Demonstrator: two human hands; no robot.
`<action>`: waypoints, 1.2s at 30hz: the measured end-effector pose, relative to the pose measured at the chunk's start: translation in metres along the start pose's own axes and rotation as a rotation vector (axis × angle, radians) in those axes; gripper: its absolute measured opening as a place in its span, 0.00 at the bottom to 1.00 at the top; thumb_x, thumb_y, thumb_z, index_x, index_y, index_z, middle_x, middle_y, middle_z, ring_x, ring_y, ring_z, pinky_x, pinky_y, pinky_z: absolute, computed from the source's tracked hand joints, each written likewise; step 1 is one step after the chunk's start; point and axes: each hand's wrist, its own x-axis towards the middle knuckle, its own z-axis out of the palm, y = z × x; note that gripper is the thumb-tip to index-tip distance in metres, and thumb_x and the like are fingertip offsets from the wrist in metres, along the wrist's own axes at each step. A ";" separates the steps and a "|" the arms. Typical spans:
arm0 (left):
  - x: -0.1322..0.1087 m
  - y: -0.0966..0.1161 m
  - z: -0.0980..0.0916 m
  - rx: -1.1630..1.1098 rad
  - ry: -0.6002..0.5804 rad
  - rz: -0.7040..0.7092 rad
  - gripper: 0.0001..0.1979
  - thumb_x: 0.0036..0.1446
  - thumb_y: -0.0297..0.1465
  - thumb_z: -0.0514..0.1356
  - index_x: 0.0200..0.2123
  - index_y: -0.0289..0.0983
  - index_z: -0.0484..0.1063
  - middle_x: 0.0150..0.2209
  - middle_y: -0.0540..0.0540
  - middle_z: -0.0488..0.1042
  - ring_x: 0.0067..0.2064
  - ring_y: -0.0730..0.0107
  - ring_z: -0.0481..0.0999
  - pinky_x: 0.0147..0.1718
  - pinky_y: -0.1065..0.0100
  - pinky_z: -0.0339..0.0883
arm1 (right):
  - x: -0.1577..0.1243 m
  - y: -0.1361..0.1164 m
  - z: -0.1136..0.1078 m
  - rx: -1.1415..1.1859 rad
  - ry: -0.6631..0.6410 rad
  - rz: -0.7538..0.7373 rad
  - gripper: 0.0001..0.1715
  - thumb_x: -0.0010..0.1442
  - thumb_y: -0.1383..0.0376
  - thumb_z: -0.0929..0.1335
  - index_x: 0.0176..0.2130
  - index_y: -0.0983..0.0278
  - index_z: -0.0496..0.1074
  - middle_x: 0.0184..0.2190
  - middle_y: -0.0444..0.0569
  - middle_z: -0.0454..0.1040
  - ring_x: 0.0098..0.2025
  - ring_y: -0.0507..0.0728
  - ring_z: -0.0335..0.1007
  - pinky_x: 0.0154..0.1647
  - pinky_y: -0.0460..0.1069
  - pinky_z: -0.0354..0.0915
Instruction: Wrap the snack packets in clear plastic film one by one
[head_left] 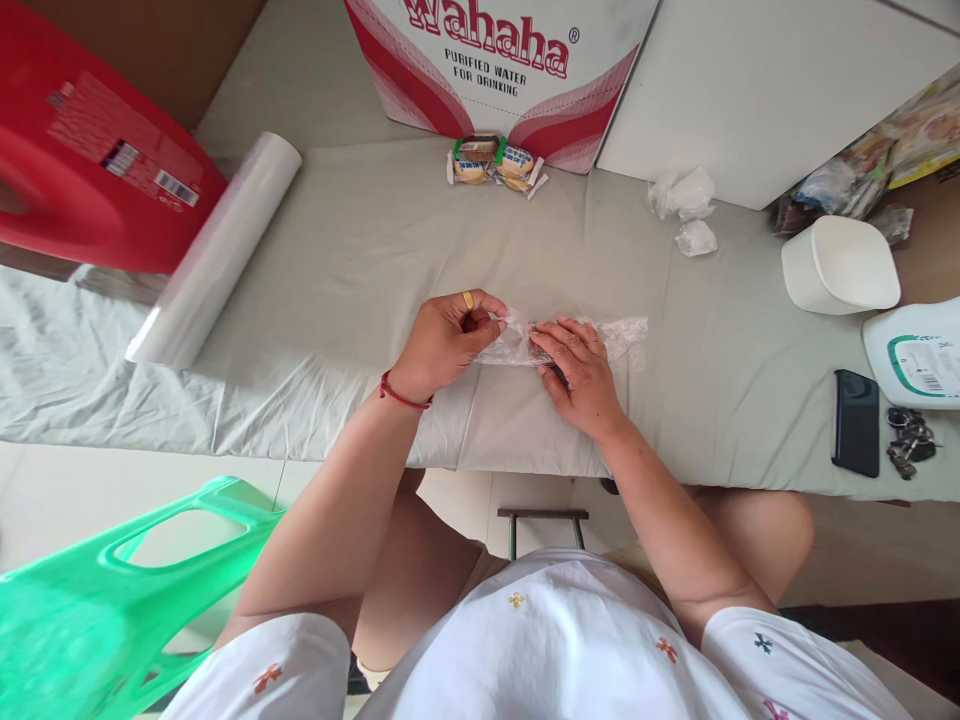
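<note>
At the upper left of the frame a red plastic stool (90,150) is lying tipped, and a green stool (112,590) is sitting at the lower left. Right of the red one, a roll of cling film (217,245) is lying slantwise on the cloth-covered desk (337,270).

At centre, the left hand (446,345) is curling its fingers (480,312) shut, pinching the left end of a small bundle of clear plastic wrap (626,340) on the desk. Just to the right, the right hand (581,380) is lying nearly flat, its fingers (559,345) stretched out and pressing down on the bundle's middle.

Above, wrapped snacks (491,162) are resting against a printed water carton (502,60). Further right are crumpled plastic scraps (686,200), a white tub (840,265), a dark phone (855,422) and keys (909,442).
</note>
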 end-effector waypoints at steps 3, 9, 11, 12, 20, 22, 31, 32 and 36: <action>0.001 0.003 0.001 -0.040 0.010 0.002 0.07 0.53 0.36 0.67 0.34 0.40 0.76 0.24 0.53 0.67 0.26 0.74 0.62 0.26 0.68 0.57 | 0.000 0.000 0.000 0.000 0.016 -0.013 0.26 0.73 0.64 0.62 0.67 0.53 0.69 0.66 0.45 0.72 0.72 0.62 0.60 0.78 0.67 0.49; 0.003 0.006 0.001 -0.059 0.047 -0.013 0.10 0.53 0.36 0.68 0.31 0.38 0.71 0.27 0.52 0.70 0.28 0.75 0.66 0.28 0.69 0.60 | 0.000 0.001 0.001 0.014 0.032 -0.024 0.25 0.73 0.64 0.62 0.67 0.54 0.69 0.66 0.46 0.73 0.72 0.62 0.60 0.77 0.66 0.49; 0.002 0.006 0.001 -0.063 0.027 0.009 0.10 0.53 0.36 0.68 0.31 0.38 0.71 0.29 0.51 0.71 0.30 0.74 0.69 0.30 0.69 0.64 | 0.000 0.001 0.001 0.016 0.021 -0.012 0.26 0.73 0.63 0.62 0.67 0.53 0.69 0.66 0.46 0.73 0.72 0.62 0.60 0.78 0.66 0.49; 0.002 0.006 0.001 -0.074 0.012 0.019 0.10 0.54 0.36 0.68 0.30 0.38 0.70 0.30 0.51 0.72 0.32 0.73 0.70 0.32 0.69 0.65 | 0.000 0.001 0.000 0.016 0.015 -0.006 0.26 0.73 0.63 0.62 0.67 0.53 0.69 0.66 0.46 0.73 0.72 0.62 0.60 0.78 0.66 0.49; 0.003 0.004 0.003 -0.174 -0.010 -0.013 0.12 0.51 0.35 0.69 0.29 0.39 0.67 0.31 0.49 0.74 0.33 0.72 0.72 0.34 0.68 0.68 | 0.000 0.001 0.000 0.008 0.011 -0.008 0.26 0.73 0.63 0.61 0.67 0.53 0.69 0.66 0.46 0.73 0.72 0.62 0.60 0.77 0.66 0.49; 0.004 0.004 0.002 -0.169 0.041 -0.030 0.12 0.52 0.34 0.68 0.30 0.40 0.67 0.29 0.50 0.73 0.31 0.72 0.72 0.32 0.68 0.68 | 0.000 0.001 0.000 0.005 0.005 -0.001 0.26 0.73 0.63 0.61 0.67 0.53 0.69 0.66 0.45 0.73 0.72 0.62 0.60 0.77 0.67 0.49; 0.006 0.003 -0.003 -0.134 0.117 -0.050 0.06 0.52 0.30 0.67 0.33 0.38 0.73 0.30 0.49 0.76 0.32 0.71 0.75 0.34 0.67 0.72 | -0.001 0.001 0.000 -0.002 0.013 -0.006 0.26 0.73 0.63 0.62 0.67 0.53 0.69 0.66 0.45 0.72 0.72 0.62 0.60 0.78 0.66 0.50; 0.006 0.003 -0.004 -0.121 0.121 -0.048 0.05 0.53 0.31 0.67 0.33 0.39 0.74 0.31 0.48 0.76 0.33 0.70 0.75 0.34 0.66 0.73 | -0.001 0.001 0.000 0.000 0.014 -0.007 0.26 0.73 0.63 0.62 0.67 0.53 0.69 0.66 0.45 0.73 0.72 0.62 0.60 0.78 0.66 0.50; 0.007 0.004 -0.010 -0.080 0.130 -0.069 0.05 0.55 0.33 0.66 0.33 0.39 0.76 0.31 0.46 0.78 0.32 0.68 0.75 0.31 0.66 0.71 | 0.000 0.002 0.001 0.003 -0.002 0.002 0.26 0.74 0.62 0.61 0.67 0.52 0.69 0.66 0.45 0.72 0.73 0.62 0.60 0.77 0.67 0.49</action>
